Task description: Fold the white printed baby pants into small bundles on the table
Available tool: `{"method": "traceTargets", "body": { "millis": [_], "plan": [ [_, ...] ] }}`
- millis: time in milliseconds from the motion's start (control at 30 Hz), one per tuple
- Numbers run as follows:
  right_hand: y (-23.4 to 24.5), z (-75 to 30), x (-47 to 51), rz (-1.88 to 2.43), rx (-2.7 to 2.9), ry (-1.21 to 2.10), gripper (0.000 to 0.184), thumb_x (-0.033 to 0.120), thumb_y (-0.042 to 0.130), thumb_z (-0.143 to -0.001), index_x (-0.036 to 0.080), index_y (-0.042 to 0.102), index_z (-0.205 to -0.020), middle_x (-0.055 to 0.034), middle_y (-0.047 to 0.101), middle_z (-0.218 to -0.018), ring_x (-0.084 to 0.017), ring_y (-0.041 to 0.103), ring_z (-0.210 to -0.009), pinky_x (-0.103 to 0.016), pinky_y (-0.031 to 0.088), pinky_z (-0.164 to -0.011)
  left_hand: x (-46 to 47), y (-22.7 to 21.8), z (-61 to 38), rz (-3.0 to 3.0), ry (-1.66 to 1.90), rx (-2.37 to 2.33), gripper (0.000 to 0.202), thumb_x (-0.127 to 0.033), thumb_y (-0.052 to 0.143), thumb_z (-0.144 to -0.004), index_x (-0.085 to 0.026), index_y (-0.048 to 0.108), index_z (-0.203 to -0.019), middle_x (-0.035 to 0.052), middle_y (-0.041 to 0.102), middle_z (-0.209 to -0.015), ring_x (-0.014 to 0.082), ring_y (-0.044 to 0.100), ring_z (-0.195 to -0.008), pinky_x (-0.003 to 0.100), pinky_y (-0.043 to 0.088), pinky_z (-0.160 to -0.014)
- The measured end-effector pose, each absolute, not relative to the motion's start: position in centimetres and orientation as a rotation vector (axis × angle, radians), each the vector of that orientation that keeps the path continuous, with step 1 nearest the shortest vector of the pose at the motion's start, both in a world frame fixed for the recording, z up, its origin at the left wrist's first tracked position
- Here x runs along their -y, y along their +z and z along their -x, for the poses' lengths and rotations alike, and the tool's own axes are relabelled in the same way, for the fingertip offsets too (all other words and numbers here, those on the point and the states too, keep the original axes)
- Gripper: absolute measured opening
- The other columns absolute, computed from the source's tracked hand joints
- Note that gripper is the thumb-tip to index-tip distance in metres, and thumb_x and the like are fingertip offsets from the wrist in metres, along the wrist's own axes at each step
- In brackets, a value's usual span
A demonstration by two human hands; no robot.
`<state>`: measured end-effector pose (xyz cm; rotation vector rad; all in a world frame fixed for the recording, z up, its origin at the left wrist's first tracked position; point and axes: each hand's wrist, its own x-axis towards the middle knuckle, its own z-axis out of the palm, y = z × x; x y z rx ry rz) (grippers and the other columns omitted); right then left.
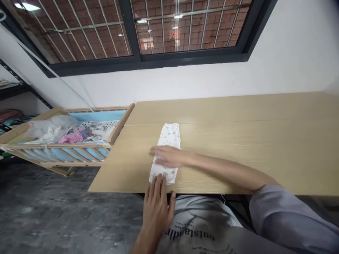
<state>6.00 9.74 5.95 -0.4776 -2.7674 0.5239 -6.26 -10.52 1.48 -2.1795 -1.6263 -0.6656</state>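
A small white printed garment (168,140), folded into a long narrow strip, lies on the light wooden table (238,141) near its front left edge. My right hand (169,156) lies flat across the middle of the strip, fingers stretched out and pointing left. My left hand (156,199) reaches up from below with fingers extended, its fingertips pressing on the near end of the garment at the table's front edge. Neither hand grips anything.
A wooden baby crib (66,135) with blue lining stands left of the table, filled with several small clothes and a clear plastic bag. Behind the table is a white wall under a dark-framed window. Shelving stands at the far left. The floor is grey.
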Motion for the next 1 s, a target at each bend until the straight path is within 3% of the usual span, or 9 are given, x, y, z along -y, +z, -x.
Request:
{"method": "traceTargets", "body": {
  "millis": [133, 400, 567, 767, 900, 1000],
  "plan": [
    [3.7, -7.7, -5.5, 0.262, 2.869, 0.602, 0.061, 0.045, 0.037, -0.106, 0.015, 0.030, -0.158, -0.0167, 0.026, -0.164, -0.024, 0.023, -0.153, -0.042, 0.024, -0.123, 11.3, -0.1, 5.9, 2.172, -0.512, 1.643, 0.053, -0.037, 0.056, -0.095, -0.016, 0.053, -0.143, 0.0194, 0.052, -0.149, 0.0371, 0.045, -0.140, 0.047, 0.038, -0.107],
    [2.1, -8.2, -10.8, 0.440, 2.936, 0.573, 0.068, 0.057, 0.036, -0.103, 0.022, 0.025, -0.161, -0.0103, 0.011, -0.168, -0.025, 0.012, -0.155, -0.044, 0.013, -0.125, 11.6, 0.2, 6.1, 2.152, -0.428, 1.663, 0.059, -0.036, 0.058, -0.095, -0.023, 0.045, -0.151, 0.0171, 0.044, -0.156, 0.0368, 0.041, -0.144, 0.047, 0.037, -0.109],
    [2.0, -8.5, -18.1, 0.748, 2.890, 0.509, 0.070, 0.061, 0.039, -0.100, 0.026, 0.028, -0.160, -0.0068, 0.012, -0.168, -0.027, 0.012, -0.155, -0.043, 0.007, -0.126, 11.5, 0.1, 6.0, 2.139, -0.411, 1.654, 0.061, -0.035, 0.059, -0.094, -0.024, 0.044, -0.152, 0.0176, 0.045, -0.155, 0.0366, 0.042, -0.143, 0.048, 0.039, -0.107],
    [2.2, -10.0, -25.3, 0.992, 2.790, 0.471, 0.063, 0.048, 0.041, -0.102, 0.022, 0.032, -0.158, -0.0055, 0.017, -0.167, -0.023, 0.015, -0.155, -0.037, 0.007, -0.125, 11.5, -0.2, 5.9, 2.130, -0.432, 1.684, 0.063, -0.032, 0.059, -0.094, -0.023, 0.040, -0.154, 0.0183, 0.043, -0.156, 0.0376, 0.040, -0.144, 0.049, 0.039, -0.108],
    [2.7, -10.1, -25.8, 0.992, 2.786, 0.471, 0.061, 0.044, 0.039, -0.103, 0.021, 0.031, -0.159, -0.0051, 0.018, -0.167, -0.022, 0.016, -0.155, -0.037, 0.005, -0.126, 11.6, -0.1, 5.8, 2.149, -0.425, 1.676, 0.061, -0.033, 0.058, -0.094, -0.023, 0.043, -0.152, 0.0182, 0.045, -0.155, 0.0372, 0.043, -0.142, 0.048, 0.037, -0.106],
    [3.8, -9.6, -23.2, 0.999, 2.704, 0.414, 0.063, 0.044, 0.040, -0.102, 0.016, 0.031, -0.158, -0.0108, 0.020, -0.167, -0.026, 0.015, -0.155, -0.042, 0.009, -0.125, 11.4, 0.5, 6.2, 2.156, -0.492, 1.734, 0.054, -0.033, 0.056, -0.096, -0.025, 0.048, -0.148, 0.0151, 0.051, -0.151, 0.0340, 0.048, -0.138, 0.048, 0.035, -0.105]
  ]
}}
